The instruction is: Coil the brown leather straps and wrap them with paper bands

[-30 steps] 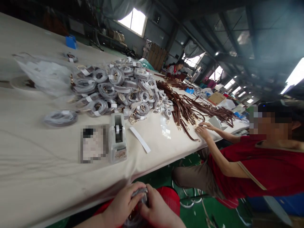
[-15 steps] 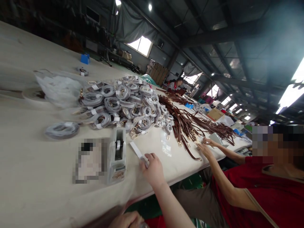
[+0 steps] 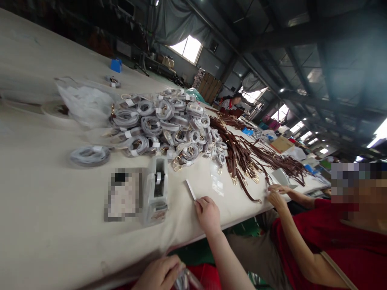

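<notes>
My right hand is above the near edge of the table, pinching the lower end of a narrow white paper strip. The strip points up and away from my fingers. Low in the view my left hand is curled round a plastic-wrapped strap, partly cut off by the frame. Left of my right hand stands a tape dispenser with a white roll. Beyond it lies a heap of coiled, wrapped straps with gold clips and white paper bands. A single coiled strap lies apart at the left.
A blurred flat object lies left of the dispenser. Brown straps spread along the table. At the right, a co-worker in red works with both hands near the straps. A crumpled plastic bag lies further back.
My left hand has risen further into view, showing more of the wrapped strap. My right hand still pinches the paper strip, now a little further right in the picture; the view has shifted slightly.
</notes>
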A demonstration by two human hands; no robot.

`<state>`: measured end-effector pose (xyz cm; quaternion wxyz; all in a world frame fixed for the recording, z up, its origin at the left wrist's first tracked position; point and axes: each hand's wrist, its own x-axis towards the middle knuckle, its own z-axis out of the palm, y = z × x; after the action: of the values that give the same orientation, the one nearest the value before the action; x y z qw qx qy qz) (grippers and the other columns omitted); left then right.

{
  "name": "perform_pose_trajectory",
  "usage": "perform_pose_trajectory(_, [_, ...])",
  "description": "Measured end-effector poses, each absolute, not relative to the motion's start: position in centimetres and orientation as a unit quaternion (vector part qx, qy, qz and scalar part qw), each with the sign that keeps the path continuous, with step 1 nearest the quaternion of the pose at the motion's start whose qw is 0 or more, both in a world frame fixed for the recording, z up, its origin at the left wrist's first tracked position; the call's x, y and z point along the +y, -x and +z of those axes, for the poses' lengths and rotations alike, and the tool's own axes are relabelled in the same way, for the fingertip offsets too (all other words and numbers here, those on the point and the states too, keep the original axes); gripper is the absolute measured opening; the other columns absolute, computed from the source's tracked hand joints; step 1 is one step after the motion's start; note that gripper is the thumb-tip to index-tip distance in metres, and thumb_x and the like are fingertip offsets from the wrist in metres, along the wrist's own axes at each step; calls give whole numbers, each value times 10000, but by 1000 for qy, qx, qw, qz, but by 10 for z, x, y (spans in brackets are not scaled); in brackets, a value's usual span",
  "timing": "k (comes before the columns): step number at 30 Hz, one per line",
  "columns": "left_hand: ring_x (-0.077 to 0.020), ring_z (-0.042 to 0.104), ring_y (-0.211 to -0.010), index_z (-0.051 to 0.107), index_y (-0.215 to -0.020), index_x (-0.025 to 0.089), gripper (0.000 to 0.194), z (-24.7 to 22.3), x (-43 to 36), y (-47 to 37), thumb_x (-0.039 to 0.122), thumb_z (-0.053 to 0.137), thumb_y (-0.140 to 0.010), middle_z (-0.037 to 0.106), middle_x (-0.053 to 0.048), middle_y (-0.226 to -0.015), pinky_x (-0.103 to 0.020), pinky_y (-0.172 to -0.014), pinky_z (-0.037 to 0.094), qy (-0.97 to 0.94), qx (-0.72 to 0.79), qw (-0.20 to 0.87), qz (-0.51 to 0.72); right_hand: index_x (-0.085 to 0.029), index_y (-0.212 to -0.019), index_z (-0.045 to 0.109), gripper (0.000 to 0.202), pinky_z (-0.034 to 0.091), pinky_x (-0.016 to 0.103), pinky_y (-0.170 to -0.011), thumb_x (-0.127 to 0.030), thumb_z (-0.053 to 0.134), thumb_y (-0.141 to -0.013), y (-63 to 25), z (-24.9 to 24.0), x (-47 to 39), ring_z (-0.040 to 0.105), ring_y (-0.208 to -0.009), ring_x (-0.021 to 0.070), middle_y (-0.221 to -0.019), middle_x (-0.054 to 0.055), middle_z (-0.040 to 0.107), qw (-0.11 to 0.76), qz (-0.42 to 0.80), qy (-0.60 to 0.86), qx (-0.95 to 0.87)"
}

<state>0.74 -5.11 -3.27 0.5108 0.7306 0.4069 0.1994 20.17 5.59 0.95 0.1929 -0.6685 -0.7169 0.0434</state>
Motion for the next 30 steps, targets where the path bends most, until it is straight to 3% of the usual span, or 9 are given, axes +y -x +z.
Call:
perform_pose_trajectory(6, [-181,647,-728,490,-699,229,420,-27,-55,-11,442,280,-995,663,-8,-712,-244,-697,440,-710,406,533,217,-210,-900,789,220,515,272,-776,-291,585,-921,-209,-3,54,678,-829,195,-889,63,717,227,83,684,-688])
perform_pose_trajectory(15, [-178,659,-701,495,-706,230,431,-23,-56,-9,461,273,-995,656,-1,-693,-242,-702,450,-698,413,543,218,-218,-852,789,204,496,217,-696,-249,597,-913,-214,8,59,693,-756,148,-847,24,722,219,109,677,-694])
perform_pose_trajectory(22, [-186,644,-677,547,-708,222,410,-13,-55,-7,477,346,-959,645,-2,-668,-233,-641,463,-685,411,561,217,-171,-836,707,194,471,285,-756,-123,524,-880,-199,15,57,646,-822,216,-838,75,665,201,37,690,-695])
perform_pose_trajectory(26, [-165,621,-587,624,-785,202,407,-10,-56,-5,508,401,-933,656,2,-677,-237,-613,473,-657,407,598,212,-132,-1018,634,233,464,336,-804,-139,421,-924,-206,36,55,623,-914,246,-1014,142,637,240,-3,714,-658])
perform_pose_trajectory(30, [-170,608,-559,628,-880,182,422,-15,-57,-4,553,428,-893,638,7,-651,-250,-560,477,-591,414,660,208,-155,-1232,528,327,488,309,-771,-192,324,-979,-226,61,29,641,-779,174,-1067,106,652,294,49,693,-656])
